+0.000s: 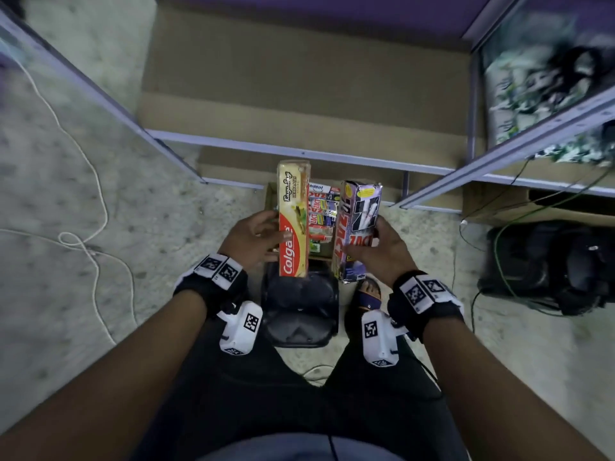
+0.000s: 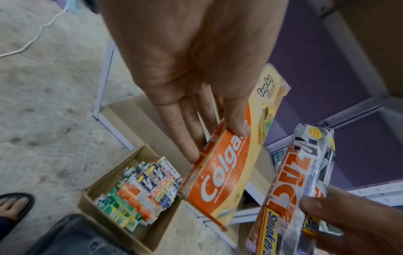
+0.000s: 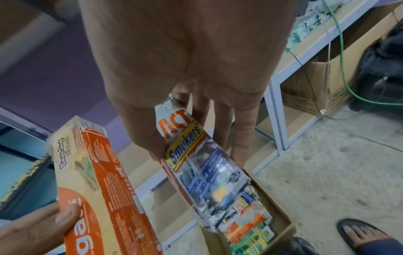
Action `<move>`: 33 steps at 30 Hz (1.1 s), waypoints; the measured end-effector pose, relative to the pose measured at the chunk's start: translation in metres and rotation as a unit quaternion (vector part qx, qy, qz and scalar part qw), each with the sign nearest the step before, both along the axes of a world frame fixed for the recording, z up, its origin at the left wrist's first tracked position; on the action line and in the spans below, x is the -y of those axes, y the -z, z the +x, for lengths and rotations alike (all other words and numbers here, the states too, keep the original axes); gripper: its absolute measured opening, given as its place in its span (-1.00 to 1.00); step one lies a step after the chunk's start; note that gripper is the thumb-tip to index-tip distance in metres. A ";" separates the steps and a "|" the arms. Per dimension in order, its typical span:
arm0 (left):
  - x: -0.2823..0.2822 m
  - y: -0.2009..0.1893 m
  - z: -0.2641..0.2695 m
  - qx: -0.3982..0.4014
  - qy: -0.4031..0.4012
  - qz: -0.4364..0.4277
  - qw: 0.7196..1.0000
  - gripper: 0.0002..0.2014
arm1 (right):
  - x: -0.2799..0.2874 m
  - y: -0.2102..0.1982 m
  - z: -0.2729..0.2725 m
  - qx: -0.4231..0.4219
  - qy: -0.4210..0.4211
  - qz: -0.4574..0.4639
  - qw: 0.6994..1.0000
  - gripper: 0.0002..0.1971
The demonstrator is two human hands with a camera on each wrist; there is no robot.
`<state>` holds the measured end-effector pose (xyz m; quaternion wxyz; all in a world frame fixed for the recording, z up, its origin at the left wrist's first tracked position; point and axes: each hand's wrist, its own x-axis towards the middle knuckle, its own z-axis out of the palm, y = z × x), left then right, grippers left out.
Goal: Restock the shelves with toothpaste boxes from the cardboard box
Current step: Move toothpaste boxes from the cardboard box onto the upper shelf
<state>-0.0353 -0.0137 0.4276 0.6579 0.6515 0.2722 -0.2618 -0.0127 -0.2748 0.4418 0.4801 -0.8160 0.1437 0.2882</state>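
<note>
My left hand (image 1: 258, 236) grips a red and yellow Colgate toothpaste box (image 1: 293, 221) between thumb and fingers, seen close in the left wrist view as the Colgate box (image 2: 226, 174). My right hand (image 1: 379, 251) holds a plastic-wrapped Zact Smokers' pack (image 1: 357, 227), also the Zact pack (image 3: 202, 169). Both are held above the open cardboard box (image 2: 104, 207) on the floor, which is packed with several toothpaste boxes (image 2: 144, 188). The low shelf (image 1: 299, 104) with a cardboard liner stands just beyond.
A metal shelf rail (image 1: 299, 153) crosses ahead of the box. Another shelf unit (image 1: 545, 94) with cables stands right, a black bag (image 1: 549, 261) below it. A white cord (image 1: 93, 254) trails on the left floor. My sandalled foot (image 3: 362, 236) is beside the box.
</note>
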 end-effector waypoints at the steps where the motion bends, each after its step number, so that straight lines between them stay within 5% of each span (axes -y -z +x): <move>1: -0.001 -0.012 0.003 0.013 0.002 0.005 1.000 -0.39 | 0.000 -0.011 0.003 0.010 -0.004 0.001 1.000 -0.50; 17: -0.010 -0.151 0.040 0.224 0.038 0.026 0.973 -0.47 | -0.015 -0.159 0.041 0.166 -0.032 0.045 0.985 -0.56; 33: -0.032 -0.303 0.156 0.404 0.016 0.110 0.908 -0.60 | -0.038 -0.294 0.142 0.307 -0.013 0.041 0.951 -0.39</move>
